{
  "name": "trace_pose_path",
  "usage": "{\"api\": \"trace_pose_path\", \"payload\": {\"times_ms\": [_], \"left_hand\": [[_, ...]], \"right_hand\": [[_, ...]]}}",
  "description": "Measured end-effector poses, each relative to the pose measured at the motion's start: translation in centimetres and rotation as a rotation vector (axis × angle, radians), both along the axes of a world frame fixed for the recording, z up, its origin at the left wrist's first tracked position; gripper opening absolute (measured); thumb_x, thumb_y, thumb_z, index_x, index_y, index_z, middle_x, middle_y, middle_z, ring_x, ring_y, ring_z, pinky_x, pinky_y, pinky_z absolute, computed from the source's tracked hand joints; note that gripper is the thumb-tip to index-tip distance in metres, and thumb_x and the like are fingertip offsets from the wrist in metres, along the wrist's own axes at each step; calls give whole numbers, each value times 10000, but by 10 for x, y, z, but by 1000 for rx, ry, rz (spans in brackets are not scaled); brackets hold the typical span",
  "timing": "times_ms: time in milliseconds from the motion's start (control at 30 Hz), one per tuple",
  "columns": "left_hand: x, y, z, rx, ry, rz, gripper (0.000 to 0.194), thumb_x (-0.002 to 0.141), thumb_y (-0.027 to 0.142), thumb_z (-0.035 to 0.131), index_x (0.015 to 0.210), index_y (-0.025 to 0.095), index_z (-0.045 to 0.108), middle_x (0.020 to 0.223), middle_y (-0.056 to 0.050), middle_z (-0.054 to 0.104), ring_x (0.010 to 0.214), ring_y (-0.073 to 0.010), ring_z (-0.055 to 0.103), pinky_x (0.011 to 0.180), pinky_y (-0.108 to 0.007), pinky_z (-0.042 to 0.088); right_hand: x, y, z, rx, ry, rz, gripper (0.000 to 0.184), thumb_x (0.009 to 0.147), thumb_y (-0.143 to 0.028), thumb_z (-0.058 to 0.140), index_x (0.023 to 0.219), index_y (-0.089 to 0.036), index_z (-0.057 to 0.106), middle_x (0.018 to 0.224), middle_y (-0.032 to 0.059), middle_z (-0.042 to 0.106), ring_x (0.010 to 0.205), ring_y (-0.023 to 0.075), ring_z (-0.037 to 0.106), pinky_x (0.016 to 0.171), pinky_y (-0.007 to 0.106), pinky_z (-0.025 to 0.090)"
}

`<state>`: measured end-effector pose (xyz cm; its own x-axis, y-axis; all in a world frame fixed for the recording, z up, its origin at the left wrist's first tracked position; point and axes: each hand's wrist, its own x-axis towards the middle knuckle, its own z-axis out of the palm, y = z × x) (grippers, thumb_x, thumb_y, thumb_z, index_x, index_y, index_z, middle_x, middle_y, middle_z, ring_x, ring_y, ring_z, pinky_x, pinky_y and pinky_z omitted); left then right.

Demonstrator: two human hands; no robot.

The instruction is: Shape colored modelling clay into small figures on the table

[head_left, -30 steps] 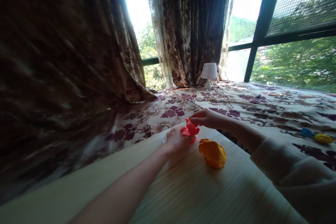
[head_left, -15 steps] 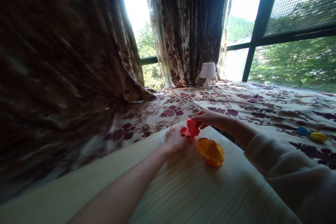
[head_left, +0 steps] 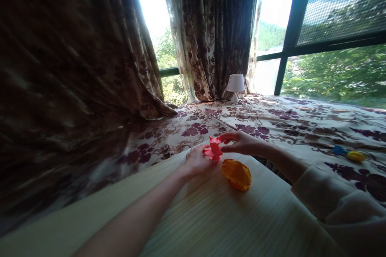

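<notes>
A red, ragged-edged piece that looks like modelling clay (head_left: 214, 149) is held above the near table's far end. My left hand (head_left: 199, 160) is closed around its lower left side, the fingertips partly hidden behind it. My right hand (head_left: 238, 143) reaches in from the right, with thumb and forefinger gripping the red piece's right edge; the other fingers are partly hidden. Close to both hands, an orange lump of the same clay-like stuff (head_left: 237, 174) lies on the pale wooden table (head_left: 193, 217), untouched.
Beyond the table spreads a flowered cloth (head_left: 256, 114). A small white lamp (head_left: 236, 83) stands on it by the curtain (head_left: 217, 28). Off to the right lie a blue piece (head_left: 339, 150) and a yellow piece (head_left: 356, 156). Windows open onto trees behind.
My right thumb and forefinger have spread wider at the edge of the red piece, which has turned and now looks narrower. The whole view has shifted slightly.
</notes>
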<state>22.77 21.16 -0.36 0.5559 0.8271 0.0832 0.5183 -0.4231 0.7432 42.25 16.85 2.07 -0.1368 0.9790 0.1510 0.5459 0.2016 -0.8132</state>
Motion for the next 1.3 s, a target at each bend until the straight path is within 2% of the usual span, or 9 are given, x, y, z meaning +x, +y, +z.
{"api": "trace_pose_path", "payload": {"times_ms": [100,167,233,333,433,567,900,1067,1300], "left_hand": [[-9,2,8,7,-5,-1,707,523,380,779,1185,219,589,1200,-85,638,1112,-289,560,923,-365,436],[-12,4,13,12,-11,9,744,533,418,775,1206,172,574,1265,-126,591,1161,-305,529,960,-386,415],[-12,5,15,27,-26,33,646,608,436,728,1170,145,597,1261,-141,589,1165,-299,529,973,-395,404],[-7,5,15,61,-61,91,374,736,371,639,1024,133,658,1110,-117,669,1084,-263,582,954,-395,416],[0,4,14,88,-82,114,235,775,324,642,919,138,660,1020,-74,683,1018,-221,603,935,-427,427],[5,5,12,92,-80,102,202,826,333,605,872,140,642,999,-48,665,976,-196,604,895,-442,455],[3,11,7,40,-12,68,238,854,342,566,965,138,621,999,-45,652,911,-189,620,812,-403,505],[2,15,4,13,40,99,247,854,345,565,988,144,617,1030,-51,643,926,-195,613,814,-407,504],[-4,7,9,-2,29,58,262,856,337,563,1030,144,603,1053,-52,633,917,-196,615,792,-397,516]], "right_hand": [[-6,5,-14,51,-9,0,336,694,-347,695,964,-148,716,903,47,728,849,209,646,756,278,491],[-9,9,-20,78,-11,-4,260,722,-330,664,888,-141,729,830,42,732,793,197,649,706,260,493],[-11,12,-25,99,-13,-15,223,733,-322,648,821,-136,733,773,40,729,744,187,643,664,247,487],[-9,16,-27,119,-17,-32,200,729,-313,646,738,-131,728,709,35,719,685,172,629,633,238,478],[-7,18,-27,116,-17,-31,186,717,-304,657,704,-132,726,690,30,715,651,159,619,617,229,477],[-7,19,-26,108,-25,-20,179,714,-300,660,695,-137,733,680,23,712,633,147,612,579,210,467],[-11,22,-16,126,-128,30,150,732,-255,672,672,-125,716,685,14,684,673,142,602,617,227,457],[-12,25,-15,95,-178,50,204,835,-308,630,751,-124,650,757,0,661,688,131,617,656,284,501],[-10,13,-9,55,-168,8,223,765,-315,622,757,-126,740,707,27,724,658,157,632,616,230,474]]}}
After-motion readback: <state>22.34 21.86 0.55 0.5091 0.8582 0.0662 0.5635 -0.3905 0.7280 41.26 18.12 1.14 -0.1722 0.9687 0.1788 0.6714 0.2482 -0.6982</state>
